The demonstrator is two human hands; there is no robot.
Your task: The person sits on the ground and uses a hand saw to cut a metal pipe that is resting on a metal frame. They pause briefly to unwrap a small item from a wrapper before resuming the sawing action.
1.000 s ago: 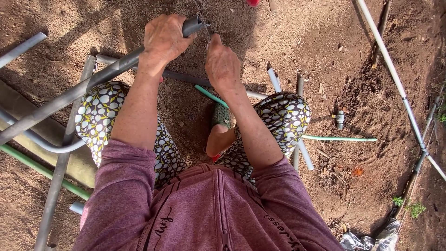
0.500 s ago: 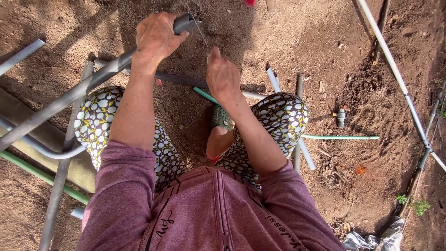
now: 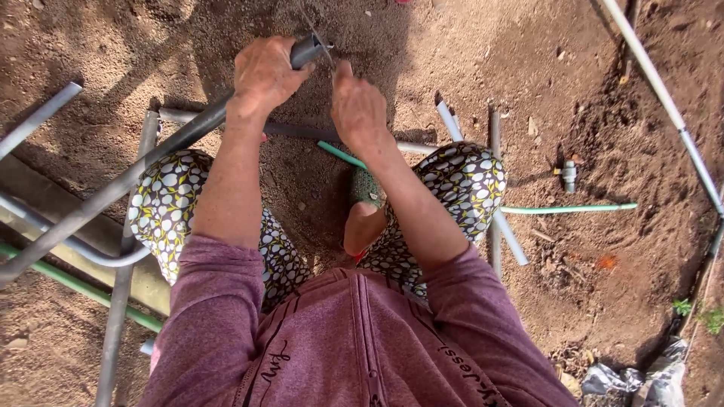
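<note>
While the person is seated on the bare soil [image 3: 467, 68] with knees spread, a long grey metal pipe [image 3: 136, 177] is gripped near its upper end by the left hand [image 3: 265, 74], whose fingers are wrapped firmly round it. From there the pipe is slanted down towards the left edge of the view, passing over the left knee in spotted trousers [image 3: 162, 207]. Just beside the pipe's open end the right hand [image 3: 359, 109] is closed, and something thin, perhaps a strand of wire [image 3: 326, 47], appears to be pinched between its fingers, though this is too fine to be told for certain. Both hands are raised in front of the body, close together but not touching. On the ground between the knees a green hose [image 3: 341, 154] is seen, and a second green length [image 3: 573, 208] is laid to the right near a small pipe fitting [image 3: 569, 175]. Other grey tubes [image 3: 494, 218] are laid on the soil by the right knee, and a pale pipe [image 3: 664, 98] is run along the right side.
</note>
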